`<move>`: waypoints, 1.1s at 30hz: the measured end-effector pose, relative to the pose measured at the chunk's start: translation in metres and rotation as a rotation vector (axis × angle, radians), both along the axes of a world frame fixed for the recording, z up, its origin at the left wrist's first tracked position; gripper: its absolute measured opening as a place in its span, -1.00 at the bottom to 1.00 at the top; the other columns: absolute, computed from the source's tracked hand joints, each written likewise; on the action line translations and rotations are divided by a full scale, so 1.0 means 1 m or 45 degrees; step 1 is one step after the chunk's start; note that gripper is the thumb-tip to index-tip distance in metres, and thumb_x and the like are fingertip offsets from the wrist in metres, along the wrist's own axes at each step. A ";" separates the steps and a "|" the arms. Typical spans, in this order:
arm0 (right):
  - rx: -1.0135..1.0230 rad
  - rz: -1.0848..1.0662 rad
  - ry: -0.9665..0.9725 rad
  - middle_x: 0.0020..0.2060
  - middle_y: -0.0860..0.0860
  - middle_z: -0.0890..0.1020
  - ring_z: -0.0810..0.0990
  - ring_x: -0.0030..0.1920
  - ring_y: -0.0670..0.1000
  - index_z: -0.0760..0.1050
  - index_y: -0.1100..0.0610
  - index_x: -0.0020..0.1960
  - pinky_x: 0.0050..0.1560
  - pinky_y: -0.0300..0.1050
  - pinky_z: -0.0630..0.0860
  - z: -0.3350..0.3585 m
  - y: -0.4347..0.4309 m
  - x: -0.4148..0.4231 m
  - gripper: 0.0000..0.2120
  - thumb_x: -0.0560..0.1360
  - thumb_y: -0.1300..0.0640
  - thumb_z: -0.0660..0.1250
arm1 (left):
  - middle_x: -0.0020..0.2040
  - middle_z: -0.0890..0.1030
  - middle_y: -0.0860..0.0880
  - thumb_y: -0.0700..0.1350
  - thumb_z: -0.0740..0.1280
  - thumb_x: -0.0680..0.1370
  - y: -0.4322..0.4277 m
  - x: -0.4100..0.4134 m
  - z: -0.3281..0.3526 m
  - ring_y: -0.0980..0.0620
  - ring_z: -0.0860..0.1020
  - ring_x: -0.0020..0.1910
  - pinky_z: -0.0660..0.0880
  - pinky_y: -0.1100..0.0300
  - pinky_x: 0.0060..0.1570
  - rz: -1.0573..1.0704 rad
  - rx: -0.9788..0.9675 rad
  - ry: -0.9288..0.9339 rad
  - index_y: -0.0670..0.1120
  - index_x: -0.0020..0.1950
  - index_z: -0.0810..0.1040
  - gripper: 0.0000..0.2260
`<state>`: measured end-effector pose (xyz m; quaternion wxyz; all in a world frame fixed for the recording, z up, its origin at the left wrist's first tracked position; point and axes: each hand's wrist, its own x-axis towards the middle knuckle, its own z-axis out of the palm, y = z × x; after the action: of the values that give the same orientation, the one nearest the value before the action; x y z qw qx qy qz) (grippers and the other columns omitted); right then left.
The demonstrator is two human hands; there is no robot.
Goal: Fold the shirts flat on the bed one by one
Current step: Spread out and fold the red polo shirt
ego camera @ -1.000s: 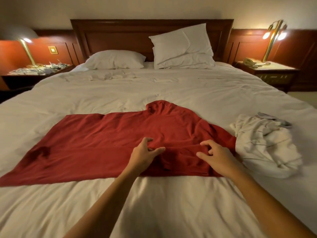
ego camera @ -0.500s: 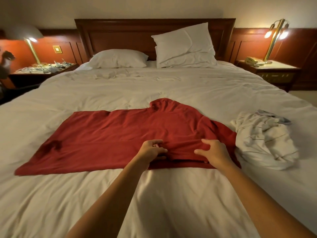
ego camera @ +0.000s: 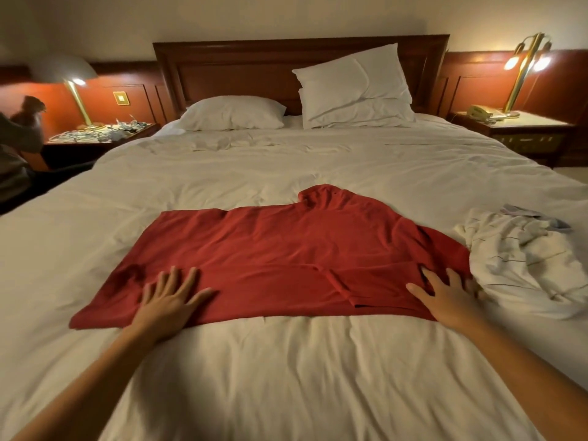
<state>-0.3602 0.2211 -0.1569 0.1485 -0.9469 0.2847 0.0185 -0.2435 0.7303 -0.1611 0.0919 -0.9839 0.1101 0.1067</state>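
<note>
So, the big white bed (ego camera: 286, 377) takes up pretty much the whole view, duvet all wrinkly, with a dark wooden headboard (ego camera: 241, 68) at the far end. The red shirt (ego camera: 280, 249) is spread flat across the middle of the bed, running left to right, closer to the near edge than to the pillows. It has a rounded bump sticking out on its far side, and a small flap of fabric is folded in near its front edge. Just beside its right end sits a crumpled white shirt (ego camera: 521, 265) in a heap, not folded at all, with a bit of greyish cloth (ego camera: 537, 218) on its far side.

Up by the headboard there's one flat pillow (ego camera: 234, 113) on the left and a propped-up pillow (ego camera: 353, 78) on the right, leaning on another one underneath. A nightstand (ego camera: 528, 138) stands on the right and another nightstand (ego camera: 79, 148) on the left, that one covered in a tangle of cables. Each has a brass lamp switched on: the right lamp (ego camera: 525, 65) and the left lamp (ego camera: 74, 87).

Now the hands. The left hand (ego camera: 168, 302) lies palm down on the shirt's left end, grip open, fingers spread and straight. The right hand (ego camera: 445, 297) presses the right end the same way, grip open too, nothing pinched. There's a small phone (ego camera: 482, 112) by the right lamp.
</note>
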 end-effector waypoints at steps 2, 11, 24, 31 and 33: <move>0.009 -0.053 0.002 0.58 0.12 0.00 -0.03 0.54 0.31 0.09 -0.29 0.55 0.50 0.29 0.01 -0.005 0.003 -0.001 -0.32 0.49 -0.47 0.07 | 0.62 -0.31 -0.09 0.30 -0.13 0.64 0.047 0.004 0.001 -0.31 -0.27 0.57 -0.13 -0.33 0.50 0.149 0.052 -0.017 0.28 0.58 -0.26 -0.46; 0.066 -0.249 -0.094 0.49 0.27 0.07 0.27 0.38 0.43 0.14 -0.15 0.56 0.38 0.30 0.26 0.018 0.033 0.038 -0.19 0.43 -0.46 0.24 | 0.43 0.29 -0.23 0.46 0.06 0.51 0.079 0.017 0.014 -0.32 0.34 0.36 0.34 -0.14 0.34 0.592 -0.324 -0.325 0.24 0.53 0.26 -0.37; -0.330 0.056 0.181 0.22 0.13 0.59 0.53 0.25 0.17 0.49 0.11 0.25 0.23 -0.07 0.45 0.065 0.006 0.027 -0.42 0.46 -0.32 0.36 | 0.23 0.62 -0.04 0.51 0.12 0.45 0.126 0.034 0.057 -0.12 0.58 0.17 0.49 0.09 0.06 0.368 -0.160 -0.140 0.21 0.38 0.50 -0.38; -0.532 0.063 0.444 0.48 0.15 0.23 0.31 0.43 0.24 0.26 -0.14 0.49 0.40 0.13 0.31 0.057 0.039 -0.005 -0.36 0.51 -0.43 0.12 | 0.45 0.27 -0.09 0.57 0.04 0.42 0.121 0.009 0.052 -0.15 0.41 0.36 0.40 0.01 0.28 0.487 0.004 0.012 0.28 0.56 0.12 -0.23; -0.588 0.130 0.169 0.46 0.08 0.30 0.32 0.41 0.20 0.31 -0.16 0.45 0.37 0.14 0.28 0.052 0.058 -0.010 -0.41 0.53 -0.43 0.06 | 0.49 0.20 -0.08 0.54 0.03 0.45 0.117 0.003 0.042 -0.19 0.31 0.42 0.32 -0.07 0.34 0.463 -0.070 -0.113 0.26 0.55 0.16 -0.28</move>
<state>-0.3702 0.2793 -0.1051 -0.0921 -0.9656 0.2423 0.0227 -0.2405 0.8477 -0.1195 0.0489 -0.9935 -0.0709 0.0749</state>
